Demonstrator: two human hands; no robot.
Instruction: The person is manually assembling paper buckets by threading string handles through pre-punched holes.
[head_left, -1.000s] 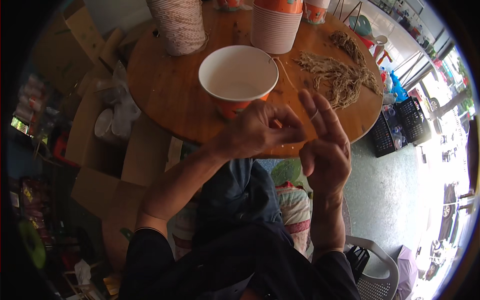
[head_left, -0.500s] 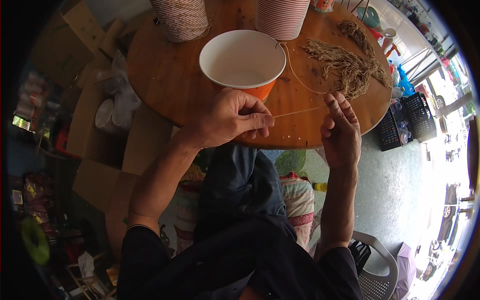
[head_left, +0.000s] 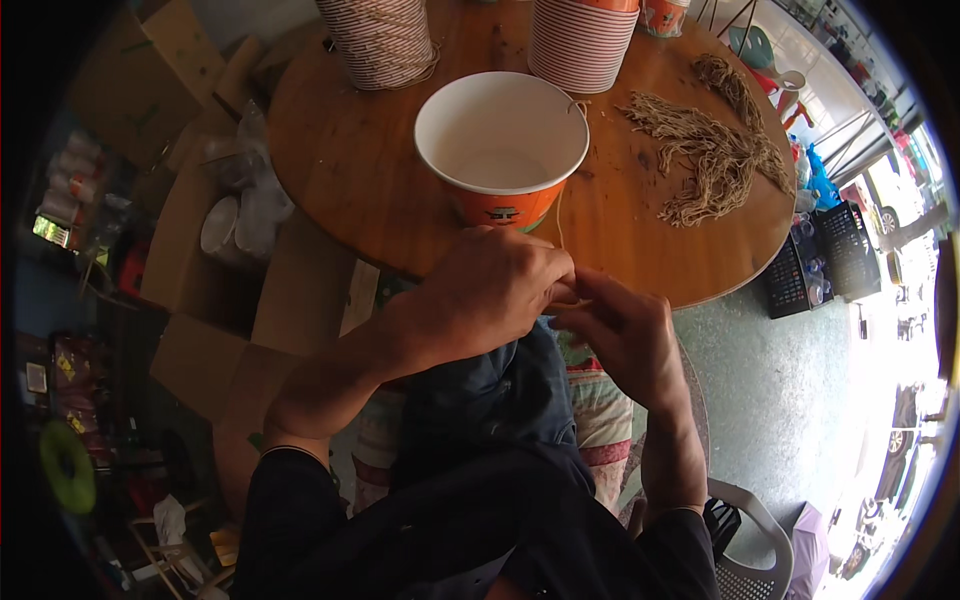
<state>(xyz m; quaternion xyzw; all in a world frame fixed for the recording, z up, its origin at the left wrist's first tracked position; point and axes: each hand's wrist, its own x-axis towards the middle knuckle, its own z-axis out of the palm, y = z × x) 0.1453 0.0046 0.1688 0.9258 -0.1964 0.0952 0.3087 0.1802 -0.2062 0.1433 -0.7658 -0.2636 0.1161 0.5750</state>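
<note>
A white-lined orange paper bucket (head_left: 500, 135) stands upright near the front of the round wooden table (head_left: 350, 180). From its right rim a thin tan string (head_left: 560, 222) hangs down to my hands. My left hand (head_left: 505, 285) and my right hand (head_left: 625, 330) meet just in front of the bucket, over the table's near edge, with fingertips together. Both pinch the string, though most of it is hidden between the fingers. To the right lies a loose bundle of cut tan strings (head_left: 705, 150).
Behind the bucket stand a stack of paper buckets with strings (head_left: 375, 45) and another stack of buckets (head_left: 583, 45). Open cardboard boxes (head_left: 200, 250) crowd the left side. On the right floor sit a black crate (head_left: 800, 265) and a grey chair (head_left: 750, 510).
My hands have come together from apart; the right one moved left and down. The string stretched between them is now bunched at the fingertips. The view has shifted slightly.
</note>
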